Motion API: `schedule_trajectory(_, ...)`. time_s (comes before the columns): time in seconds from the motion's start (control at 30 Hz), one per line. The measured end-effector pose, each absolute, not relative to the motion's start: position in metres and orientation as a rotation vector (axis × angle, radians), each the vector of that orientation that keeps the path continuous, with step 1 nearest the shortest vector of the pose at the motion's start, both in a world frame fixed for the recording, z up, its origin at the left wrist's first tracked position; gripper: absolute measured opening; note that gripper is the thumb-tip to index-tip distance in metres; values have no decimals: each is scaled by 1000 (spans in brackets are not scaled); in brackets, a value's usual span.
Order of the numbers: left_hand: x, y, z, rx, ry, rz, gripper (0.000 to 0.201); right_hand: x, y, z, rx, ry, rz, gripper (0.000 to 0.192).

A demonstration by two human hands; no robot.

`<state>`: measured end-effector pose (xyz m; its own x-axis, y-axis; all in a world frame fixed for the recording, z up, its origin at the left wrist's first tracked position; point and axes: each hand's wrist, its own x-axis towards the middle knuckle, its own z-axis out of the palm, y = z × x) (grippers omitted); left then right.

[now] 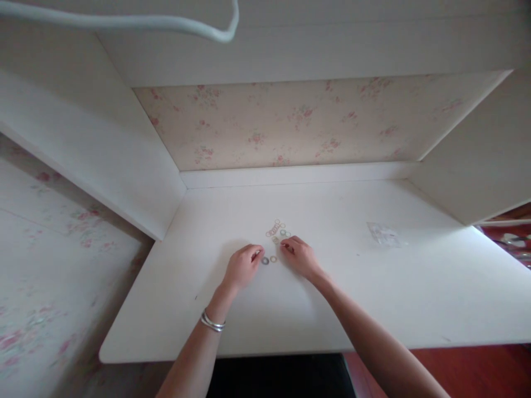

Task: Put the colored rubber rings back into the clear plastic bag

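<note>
Several small rings (277, 229) in pale colours lie in a loose pile on the white desk (373, 298). Two more rings (269, 260) sit apart from the pile, between my hands. My left hand (243, 267) rests on the desk with curled fingers, its fingertips right beside the greyish ring. My right hand (299, 256) lies just below the pile, fingertips pinched together; whether a ring is between them is too small to tell. A silver bracelet (212, 321) is on my left wrist.
A small clear plastic bag (384, 234) lies on the desk to the right. White side panels (477, 160) and a floral back wall (298, 124) enclose the desk. A white cable (166, 23) hangs across the top. Red floor (477, 367) shows below right.
</note>
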<state>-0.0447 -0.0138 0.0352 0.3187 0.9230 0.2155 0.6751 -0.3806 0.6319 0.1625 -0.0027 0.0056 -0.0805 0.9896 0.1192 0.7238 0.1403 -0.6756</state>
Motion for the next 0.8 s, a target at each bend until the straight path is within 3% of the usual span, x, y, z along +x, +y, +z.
schedule_trajectory(0.17,-34,7,28,2288,1439,544,22,163,4,-2,-1662,-2128,360,22)
schedule_trajectory(0.6,-10,32,28,2414,1430,231,25,161,2,-4,-1631,-2150,350,24)
schedule_trajectory(0.8,-6,32,24,2371,1461,222,25,170,8,-19,-1617,-1848,341,28)
